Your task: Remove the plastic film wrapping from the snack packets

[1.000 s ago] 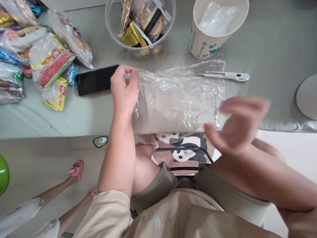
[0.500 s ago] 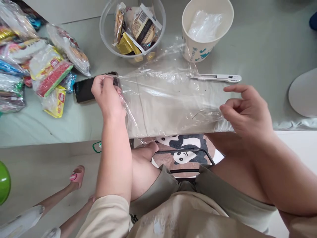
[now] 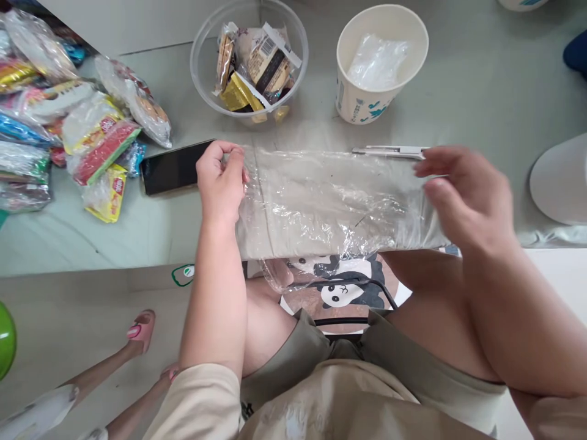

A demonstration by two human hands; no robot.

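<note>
A clear plastic bag (image 3: 321, 195) is spread along the table's front edge, and its lower part hangs over that edge. My left hand (image 3: 223, 180) is closed, pinching the bag's upper left corner. At the bag's right end is my right hand (image 3: 472, 195), slightly blurred, with thumb and fingers apart. Its fingertips overlap the handle end of a white utility knife (image 3: 389, 151), which lies behind the bag; I see no grip on it. A black phone (image 3: 172, 168) lies just left of my left hand.
A clear round tub (image 3: 197, 79) with wrapped snacks and a paper cup (image 3: 348, 101) holding folded clear plastic stand behind the bag. Several packaged snacks (image 3: 101, 134) are heaped at left. A white rounded object (image 3: 562, 180) is at right. Another person's legs (image 3: 114, 360) show lower left.
The bag has come down flatter, its upper edge now straighter and its lower part hanging further over the edge. My right hand's thumb and fingers have parted from the bag's right side.
</note>
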